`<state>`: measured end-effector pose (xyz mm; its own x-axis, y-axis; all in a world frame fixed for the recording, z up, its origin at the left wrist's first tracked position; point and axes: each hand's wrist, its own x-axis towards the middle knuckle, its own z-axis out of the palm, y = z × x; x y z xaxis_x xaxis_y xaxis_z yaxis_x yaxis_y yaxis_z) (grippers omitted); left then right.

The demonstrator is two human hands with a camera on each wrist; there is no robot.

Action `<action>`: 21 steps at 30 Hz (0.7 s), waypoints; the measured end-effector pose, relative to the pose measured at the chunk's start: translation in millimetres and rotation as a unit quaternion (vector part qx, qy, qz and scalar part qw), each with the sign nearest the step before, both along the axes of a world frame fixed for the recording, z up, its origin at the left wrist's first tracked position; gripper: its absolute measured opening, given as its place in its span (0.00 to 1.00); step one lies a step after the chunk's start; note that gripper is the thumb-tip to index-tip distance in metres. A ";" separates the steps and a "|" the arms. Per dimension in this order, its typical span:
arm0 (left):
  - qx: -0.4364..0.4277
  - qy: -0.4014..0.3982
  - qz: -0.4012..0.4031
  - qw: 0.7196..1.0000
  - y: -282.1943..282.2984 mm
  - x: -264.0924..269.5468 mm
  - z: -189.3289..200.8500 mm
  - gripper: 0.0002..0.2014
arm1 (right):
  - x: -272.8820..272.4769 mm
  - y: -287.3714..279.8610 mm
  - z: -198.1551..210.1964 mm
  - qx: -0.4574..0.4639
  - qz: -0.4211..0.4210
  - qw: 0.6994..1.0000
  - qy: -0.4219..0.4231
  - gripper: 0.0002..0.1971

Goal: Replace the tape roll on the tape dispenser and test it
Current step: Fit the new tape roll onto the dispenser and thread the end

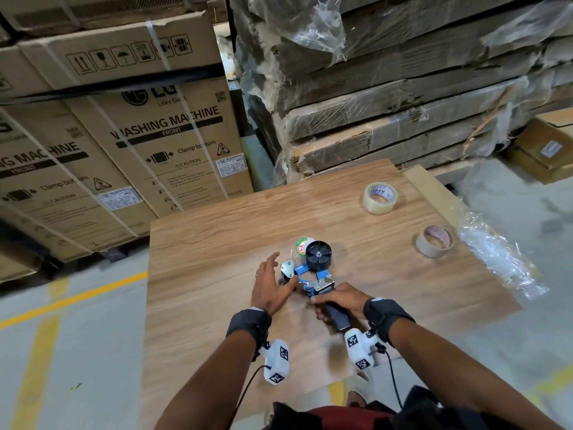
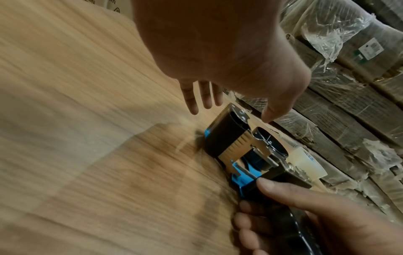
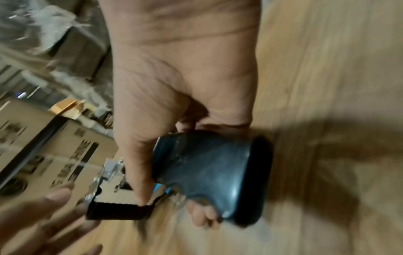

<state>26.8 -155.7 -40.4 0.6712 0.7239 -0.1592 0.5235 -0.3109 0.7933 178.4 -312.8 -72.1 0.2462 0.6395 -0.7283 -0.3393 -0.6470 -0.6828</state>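
Observation:
A blue and black tape dispenser (image 1: 311, 276) lies on the wooden table (image 1: 217, 249), its black spool hub (image 1: 318, 255) bare. My right hand (image 1: 336, 301) grips its dark handle (image 3: 209, 174), thumb along the metal frame. My left hand (image 1: 269, 282) hovers with straight spread fingers over the dispenser's front end, beside the serrated blade (image 2: 220, 114). A small roll with a green and red label (image 1: 302, 246) sits just behind the hub. A clear tape roll (image 1: 379, 198) and a brownish roll (image 1: 434, 240) rest at the table's right.
Stacked washing machine cartons (image 1: 139, 144) stand behind the table on the left. Plastic-wrapped flat cardboard stacks (image 1: 403, 88) rise at the back right. Crumpled clear film (image 1: 496, 259) hangs off the table's right edge. Grey floor with yellow lines (image 1: 74, 299) lies to the left.

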 end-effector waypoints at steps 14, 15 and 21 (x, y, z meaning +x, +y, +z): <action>-0.286 -0.108 0.107 0.946 6.9 -18.4 15.5 0.29 | -30.6 26.3 53.6 0.042 -0.158 0.987 -0.006 0.04; -0.317 -0.119 0.110 0.934 8.6 -18.2 21.2 0.23 | -30.1 28.4 62.5 0.052 -0.155 0.986 -0.012 0.03; -0.456 -0.223 0.104 0.855 13.7 -5.9 62.0 0.22 | -31.6 33.8 113.3 0.098 -0.157 0.982 -0.039 0.03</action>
<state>20.9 -142.0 21.6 0.6844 0.5469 -0.4822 0.0736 0.6061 0.7920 146.8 -279.1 41.2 0.5046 0.6483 -0.5702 -0.4427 -0.3727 -0.8155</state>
